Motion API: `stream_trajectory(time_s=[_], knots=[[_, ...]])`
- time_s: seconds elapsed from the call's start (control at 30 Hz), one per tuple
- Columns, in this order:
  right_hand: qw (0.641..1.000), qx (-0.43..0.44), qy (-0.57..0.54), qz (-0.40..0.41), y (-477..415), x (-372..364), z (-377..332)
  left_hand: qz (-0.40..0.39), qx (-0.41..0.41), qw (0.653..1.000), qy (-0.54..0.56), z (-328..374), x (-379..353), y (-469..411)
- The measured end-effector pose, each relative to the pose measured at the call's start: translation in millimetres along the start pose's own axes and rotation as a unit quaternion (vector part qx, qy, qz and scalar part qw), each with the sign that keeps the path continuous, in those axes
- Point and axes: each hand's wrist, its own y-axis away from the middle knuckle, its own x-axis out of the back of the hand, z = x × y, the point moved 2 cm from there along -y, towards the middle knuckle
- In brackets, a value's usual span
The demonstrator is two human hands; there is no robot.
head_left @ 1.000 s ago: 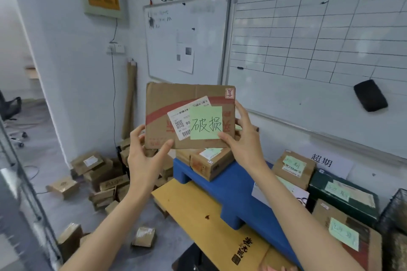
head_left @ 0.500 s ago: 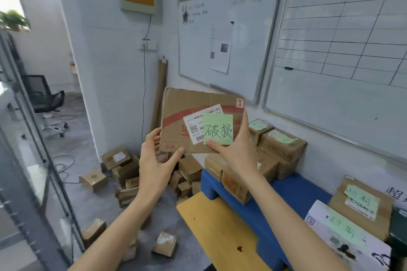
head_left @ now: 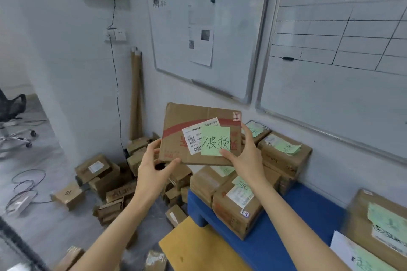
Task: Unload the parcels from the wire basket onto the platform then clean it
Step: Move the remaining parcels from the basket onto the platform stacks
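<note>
I hold a flat brown cardboard parcel (head_left: 187, 123) in the air with both hands. It has a red stripe, a white shipping label and a green sticky note with handwriting. My left hand (head_left: 154, 165) grips its lower left corner. My right hand (head_left: 244, 156) grips its lower right edge, thumb on the green note. Below and behind the parcel lies the blue platform (head_left: 271, 242), with several brown parcels (head_left: 237, 207) stacked at its left end. The wire basket is out of view.
A yellow board (head_left: 198, 246) lies in front of the platform. Many small boxes (head_left: 97, 171) are scattered on the floor at the left, beside cables. Two whiteboards (head_left: 330, 35) hang on the wall. More labelled parcels (head_left: 383, 222) sit at the right. An office chair (head_left: 11, 114) stands far left.
My view has swung left and down, so the stacked parcels on the platform's left end now lie under the held parcel. The parcel has moved lower and nearer to that stack. Both hands keep their grip.
</note>
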Motion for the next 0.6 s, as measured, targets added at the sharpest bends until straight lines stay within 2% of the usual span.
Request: stream_trajectory(time_s=[0.2,0.47,0.6], knots=[[0.998,-0.053,0.032,0.025,-19.9,21.4,49.5,-0.087,0.017,0.996,0.015,-21.9,-53.6,-41.4],[0.979,-0.152,0.066,0.121,-22.6,25.8,86.3,-0.219,0.017,0.975,0.044,-47.3,-113.7,-91.9],[0.971,-0.162,0.045,0.167,-20.7,14.5,92.7,-0.265,0.026,0.962,0.064,-65.3,-123.6,-111.9]])
